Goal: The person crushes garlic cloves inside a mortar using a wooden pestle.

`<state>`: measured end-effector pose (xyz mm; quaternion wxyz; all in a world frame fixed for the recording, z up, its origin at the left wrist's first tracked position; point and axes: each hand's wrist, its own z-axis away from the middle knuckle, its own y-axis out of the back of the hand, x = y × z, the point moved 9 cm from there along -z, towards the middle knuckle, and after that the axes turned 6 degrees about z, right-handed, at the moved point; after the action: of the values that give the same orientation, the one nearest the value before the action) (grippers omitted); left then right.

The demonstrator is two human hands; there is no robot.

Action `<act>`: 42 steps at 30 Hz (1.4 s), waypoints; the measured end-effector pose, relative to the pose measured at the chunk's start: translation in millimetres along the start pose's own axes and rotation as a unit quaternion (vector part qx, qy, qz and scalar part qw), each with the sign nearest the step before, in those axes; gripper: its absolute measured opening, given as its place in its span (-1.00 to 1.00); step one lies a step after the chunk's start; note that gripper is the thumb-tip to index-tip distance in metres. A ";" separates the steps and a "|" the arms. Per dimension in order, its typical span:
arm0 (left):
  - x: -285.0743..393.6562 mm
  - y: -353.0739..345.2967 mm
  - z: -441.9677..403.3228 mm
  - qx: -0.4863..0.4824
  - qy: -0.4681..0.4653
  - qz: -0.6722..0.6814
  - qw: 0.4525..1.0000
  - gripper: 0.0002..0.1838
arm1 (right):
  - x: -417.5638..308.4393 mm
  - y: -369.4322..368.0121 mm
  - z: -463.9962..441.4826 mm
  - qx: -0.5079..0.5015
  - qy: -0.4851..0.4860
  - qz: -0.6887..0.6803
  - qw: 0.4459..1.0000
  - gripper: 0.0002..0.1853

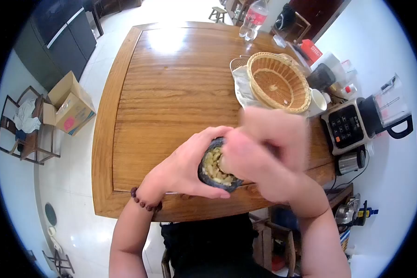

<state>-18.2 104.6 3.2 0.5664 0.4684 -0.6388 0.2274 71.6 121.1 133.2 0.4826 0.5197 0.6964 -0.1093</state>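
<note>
A dark stone mortar (236, 185) stands near the table's front edge, tilted toward me in this view. Pale yellow pieces that look like garlic cloves (213, 167) fill much of it. My left hand (190, 160) is wrapped around the mortar's left side, thumb at the near rim and fingers at the far side. Over the mortar's right part is my right hand (273, 150), closed in a fist and blurred by motion. Whatever the fist grips is hidden behind the fingers.
A round wicker basket (256, 88) sits beyond my hands on the wooden table (162, 97). Along the right wall stand a blender (352, 125), a white cup (317, 102) and a metal kettle (350, 162). A plastic bottle (255, 21) is at the far edge.
</note>
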 end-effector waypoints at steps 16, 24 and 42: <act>3.1 1.5 -1.3 0.018 -0.055 -0.020 0.998 0.23 | -7.2 15.3 -6.3 0.009 -0.017 -0.028 0.999 -0.62; 0.8 2.8 -3.0 0.021 -0.028 -0.002 0.999 0.27 | -21.1 32.7 -22.2 -0.059 0.036 -0.265 0.962 -0.70; -1.7 1.6 -1.0 0.020 -0.021 0.005 1.000 0.31 | 12.0 27.9 -15.1 0.002 -0.042 -0.222 0.974 -0.75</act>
<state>-19.2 106.8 2.3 0.5418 0.4816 -0.6482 0.2330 86.4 150.5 141.2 0.4739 0.3485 0.7732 -0.2370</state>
